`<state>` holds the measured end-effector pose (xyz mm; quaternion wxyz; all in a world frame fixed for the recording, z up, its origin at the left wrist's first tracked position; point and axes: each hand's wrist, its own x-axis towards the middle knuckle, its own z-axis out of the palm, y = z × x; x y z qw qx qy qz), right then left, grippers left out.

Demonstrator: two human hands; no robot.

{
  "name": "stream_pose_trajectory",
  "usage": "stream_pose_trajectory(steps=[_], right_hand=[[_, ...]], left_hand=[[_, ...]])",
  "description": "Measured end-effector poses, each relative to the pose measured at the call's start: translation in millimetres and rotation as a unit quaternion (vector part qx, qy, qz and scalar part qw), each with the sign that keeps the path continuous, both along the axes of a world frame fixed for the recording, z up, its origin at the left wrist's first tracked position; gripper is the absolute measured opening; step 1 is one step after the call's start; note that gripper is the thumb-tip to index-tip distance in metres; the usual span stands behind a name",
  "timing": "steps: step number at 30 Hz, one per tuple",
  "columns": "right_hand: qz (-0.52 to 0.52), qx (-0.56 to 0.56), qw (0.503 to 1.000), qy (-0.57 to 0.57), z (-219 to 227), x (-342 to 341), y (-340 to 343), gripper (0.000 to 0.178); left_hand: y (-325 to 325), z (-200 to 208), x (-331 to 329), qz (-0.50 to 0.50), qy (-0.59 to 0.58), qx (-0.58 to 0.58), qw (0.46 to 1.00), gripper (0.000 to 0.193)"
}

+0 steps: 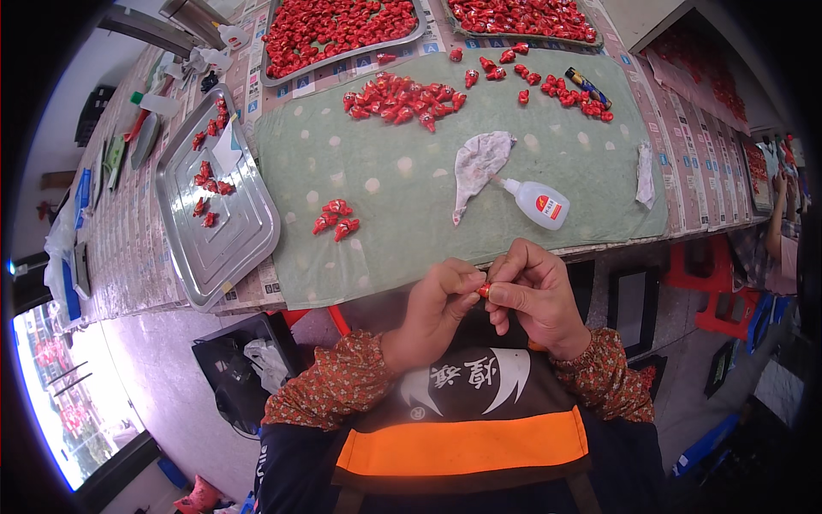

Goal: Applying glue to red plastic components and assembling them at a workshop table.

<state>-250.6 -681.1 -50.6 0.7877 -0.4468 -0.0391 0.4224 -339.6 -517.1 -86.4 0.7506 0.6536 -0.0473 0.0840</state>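
My left hand [438, 301] and my right hand [536, 291] meet below the table's near edge, both pinching one small red piece [485, 291] between their fingertips; most of it is hidden by my fingers. On the pale green cloth [402, 180] just beyond lie three small red figures [336, 217]. A white glue bottle [536, 201] lies on its side to the right, next to a crumpled white rag [479, 163]. A heap of red pieces [402, 97] rests farther back on the cloth.
A steel tray [244, 236] with a few red pieces sits at the left. Two trays full of red pieces [334, 30] stand at the back. More red pieces [565, 90] and a dark tube lie at the back right. Red stools [715, 295] stand right of me.
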Motion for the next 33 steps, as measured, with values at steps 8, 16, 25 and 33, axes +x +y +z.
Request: stream_pose_trajectory(steps=[8,16,25,33], right_hand=[[0.004,0.006,1.000,0.020,1.3,0.9,2.0,0.016],[0.002,-0.067,0.998,-0.012,17.3,4.4,9.0,0.013],[0.061,-0.100,0.991,-0.067,29.1,6.3,25.3,0.014],[0.061,-0.119,0.986,-0.097,32.3,8.3,18.5,0.011]], left_hand=[[0.6,1.6,0.1,0.005,0.002,-0.014,1.000,0.015],[9.4,12.2,4.9,0.014,0.006,-0.021,1.000,0.016],[57.5,47.8,16.4,0.134,0.150,0.060,0.978,0.014],[142.3,46.3,32.0,0.294,0.110,0.421,0.851,0.013]])
